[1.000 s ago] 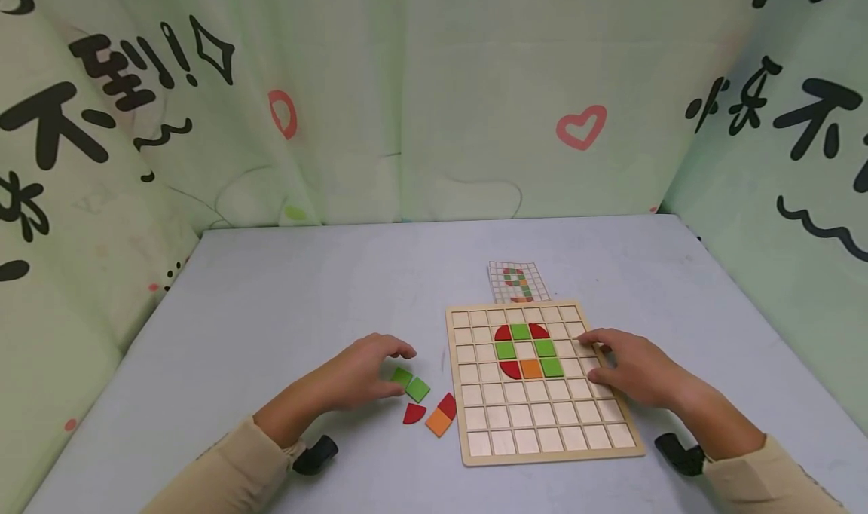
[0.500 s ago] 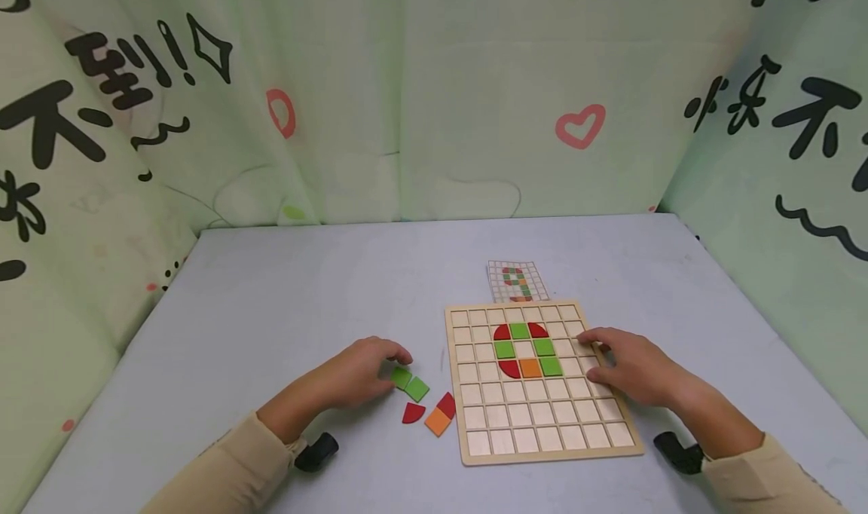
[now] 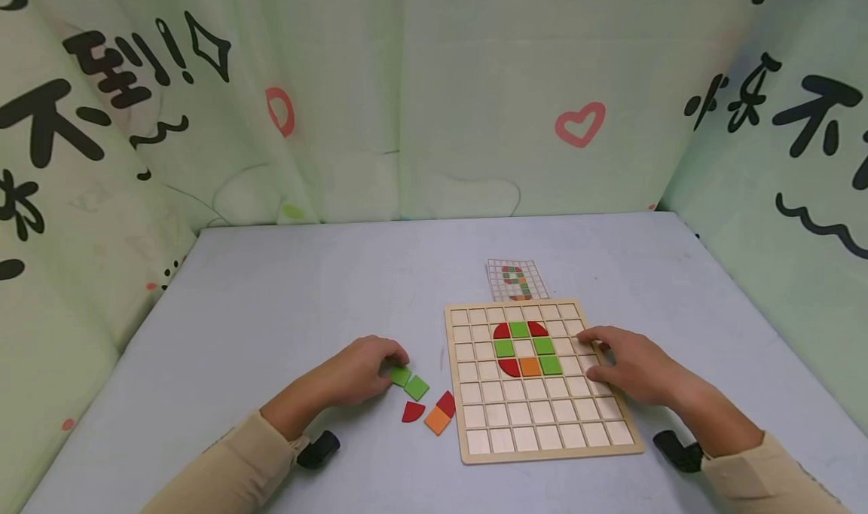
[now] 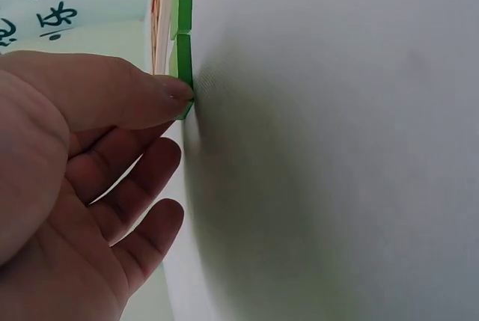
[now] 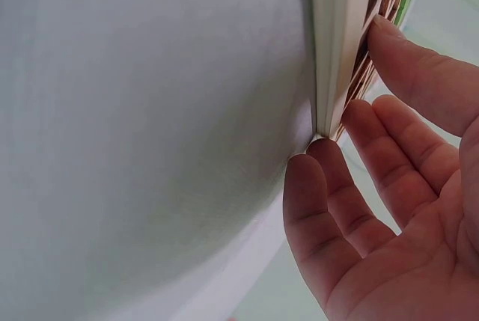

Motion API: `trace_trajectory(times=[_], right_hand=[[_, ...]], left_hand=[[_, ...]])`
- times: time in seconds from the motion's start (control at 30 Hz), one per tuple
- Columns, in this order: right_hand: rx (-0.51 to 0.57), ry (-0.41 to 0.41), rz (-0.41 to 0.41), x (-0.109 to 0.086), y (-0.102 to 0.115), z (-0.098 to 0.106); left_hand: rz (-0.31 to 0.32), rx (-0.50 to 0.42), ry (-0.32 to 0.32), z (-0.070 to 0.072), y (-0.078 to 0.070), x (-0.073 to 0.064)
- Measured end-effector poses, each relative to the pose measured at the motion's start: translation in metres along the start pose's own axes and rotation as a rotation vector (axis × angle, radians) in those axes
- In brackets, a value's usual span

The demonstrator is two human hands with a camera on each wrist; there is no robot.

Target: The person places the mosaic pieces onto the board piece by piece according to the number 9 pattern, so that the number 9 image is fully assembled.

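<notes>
My left hand (image 3: pixel 365 371) pinches the nearer edge of a green square tile (image 3: pixel 400 377) lying on the table. In the left wrist view the thumb lies on this green tile (image 4: pixel 184 66), and the index finger is mostly hidden behind the thumb. A second green tile (image 3: pixel 417 388) lies against it. My right hand (image 3: pixel 634 363) rests loosely at the right edge of a wooden grid board (image 3: pixel 542 457), thumb and fingertips over the rim. Set in the board's upper cells are red quarter-round, green and orange tiles (image 3: pixel 530 367), forming a ring around one bare cell.
Two red quarter-round pieces, one nearer me (image 3: pixel 412 412) and one by the board (image 3: pixel 445 403), lie with an orange square tile (image 3: pixel 437 420) left of the board. A printed pattern card (image 3: pixel 536 279) sits behind it. Green curtains (image 3: pixel 475 122) surround the white table (image 3: pixel 305 288).
My left hand has shifted slightly left and its thumb and fingers have closed onto the green tile. The right hand keeps its place at the board.
</notes>
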State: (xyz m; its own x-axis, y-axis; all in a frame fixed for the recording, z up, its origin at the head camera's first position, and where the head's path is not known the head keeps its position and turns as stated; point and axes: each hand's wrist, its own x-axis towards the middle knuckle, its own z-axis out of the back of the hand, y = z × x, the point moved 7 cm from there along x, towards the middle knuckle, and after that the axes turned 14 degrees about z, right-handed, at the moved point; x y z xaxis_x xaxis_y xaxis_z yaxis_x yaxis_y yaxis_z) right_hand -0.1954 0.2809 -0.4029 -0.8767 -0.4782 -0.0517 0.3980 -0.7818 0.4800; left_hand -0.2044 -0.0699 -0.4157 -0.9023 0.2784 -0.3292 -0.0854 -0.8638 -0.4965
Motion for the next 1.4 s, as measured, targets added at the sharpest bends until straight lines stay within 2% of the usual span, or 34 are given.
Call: trace_trajectory(times=[0.2,0.57,0.83,1.1,1.4], right_hand=[[-0.002,0.005,0.002,0.0004,-0.0007,0.0002],[-0.006,0.009,-0.002,0.0007,0.0001,0.0007],[0.000,0.010,-0.017,0.0012,0.0006,0.0018],[0.001,0.005,-0.009,0.0008,-0.0003,-0.0003],[-0.010,-0.001,0.005,0.0012,-0.0004,0.0016]], left_hand=[[-0.001,0.000,-0.038,0.0024,0.0026,0.0027],[0.011,0.002,-0.060,0.0050,0.0054,0.0041],[0.055,0.020,-0.063,0.0051,0.0068,0.0056],[0.035,0.008,-0.063,0.0058,0.0059,0.0047],[0.048,0.008,-0.061,0.0062,0.0068,0.0074]])
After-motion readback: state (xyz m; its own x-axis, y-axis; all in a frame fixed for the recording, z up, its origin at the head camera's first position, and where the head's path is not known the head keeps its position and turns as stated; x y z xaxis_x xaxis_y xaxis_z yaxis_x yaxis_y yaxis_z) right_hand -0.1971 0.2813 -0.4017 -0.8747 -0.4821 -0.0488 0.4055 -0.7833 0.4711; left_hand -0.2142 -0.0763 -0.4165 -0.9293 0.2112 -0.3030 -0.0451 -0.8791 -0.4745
